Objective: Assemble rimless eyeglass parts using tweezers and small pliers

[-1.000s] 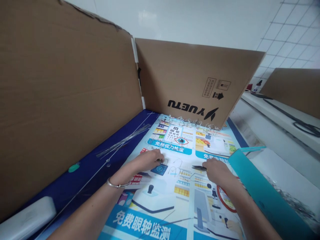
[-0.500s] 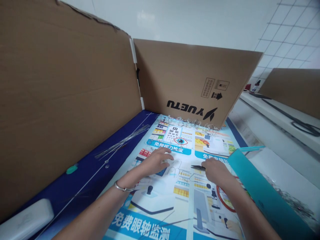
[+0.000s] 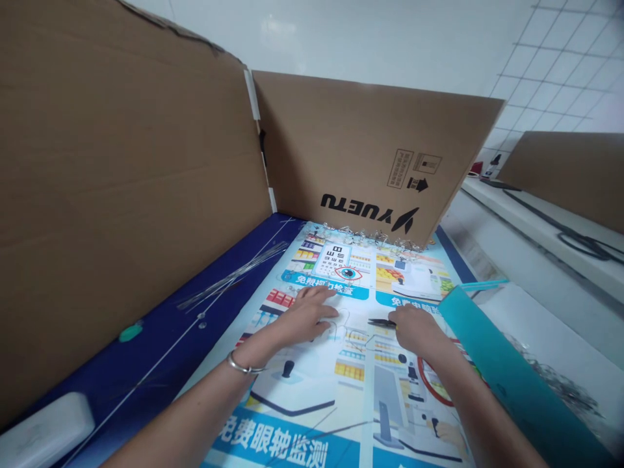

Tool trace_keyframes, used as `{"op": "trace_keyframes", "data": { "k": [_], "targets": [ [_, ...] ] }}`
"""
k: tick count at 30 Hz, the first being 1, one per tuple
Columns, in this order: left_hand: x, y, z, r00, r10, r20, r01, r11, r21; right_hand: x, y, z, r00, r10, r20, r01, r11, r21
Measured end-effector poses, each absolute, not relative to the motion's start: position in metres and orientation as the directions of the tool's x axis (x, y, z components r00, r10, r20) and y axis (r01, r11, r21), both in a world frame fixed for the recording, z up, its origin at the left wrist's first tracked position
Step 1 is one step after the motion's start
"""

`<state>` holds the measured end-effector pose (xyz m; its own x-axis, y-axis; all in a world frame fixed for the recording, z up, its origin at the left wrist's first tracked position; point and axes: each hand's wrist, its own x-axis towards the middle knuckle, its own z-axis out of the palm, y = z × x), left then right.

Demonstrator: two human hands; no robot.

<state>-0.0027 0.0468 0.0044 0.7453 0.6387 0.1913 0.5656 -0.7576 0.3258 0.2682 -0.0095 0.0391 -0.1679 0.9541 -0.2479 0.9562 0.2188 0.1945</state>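
Observation:
My right hand (image 3: 418, 328) is closed around a pair of pliers (image 3: 381, 323). Their dark, narrow jaws point left, and the handles are hidden in my palm. My left hand (image 3: 308, 315), with a silver bangle at the wrist, is held over the printed sheet (image 3: 353, 396). Its fingers are apart, and nothing is visibly gripped in them. Faint thin bent wire (image 3: 347, 322) shows just right of its fingertips, between the two hands. Whether the left fingers touch that wire, I cannot tell.
Cardboard panels (image 3: 375, 149) wall the left and back. Small bent wire pieces (image 3: 370, 237) line the back panel. Straight wires (image 3: 234, 276) lie on the blue surface at left, near a white case (image 3: 49, 429). A teal-edged box (image 3: 507, 377) holding tangled wire pieces (image 3: 556, 377) stands at right.
The view has shifted slightly. My left hand's fingers have spread a little more and sit flatter. My right hand keeps its grip on the pliers in nearly the same place.

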Motion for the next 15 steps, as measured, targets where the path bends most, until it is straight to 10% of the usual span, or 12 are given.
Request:
{"op": "trace_keyframes", "data": {
  "k": [15],
  "targets": [
    [-0.015,0.046,0.006,0.738,0.648,0.186,0.583,-0.752,0.306,0.266,-0.011,0.042,-0.166,0.952,-0.258,0.952,0.222,0.209]
  ]
}}
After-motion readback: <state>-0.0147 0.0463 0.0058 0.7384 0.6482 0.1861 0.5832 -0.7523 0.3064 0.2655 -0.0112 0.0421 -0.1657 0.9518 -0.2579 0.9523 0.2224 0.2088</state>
